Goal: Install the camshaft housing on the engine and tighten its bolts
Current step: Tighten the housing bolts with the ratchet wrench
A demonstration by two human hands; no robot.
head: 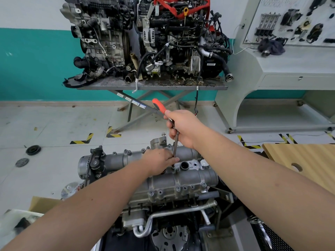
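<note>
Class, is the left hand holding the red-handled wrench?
No. The right hand grips the wrench; the left hand rests on the housing.

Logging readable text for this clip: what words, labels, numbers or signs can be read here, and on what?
None can be read.
Stickers on the table leg: too small.
Labels on the far engines: blurred.
Printed sheet on the display board: blurred.
Housing under the left hand and right hand: no text visible.

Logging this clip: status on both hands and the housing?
Right hand grips ratchet, extension down at centre bolt. Left hand steadies the extension's lower end. Camshaft housing seated on engine. Nothing in the way.
</note>
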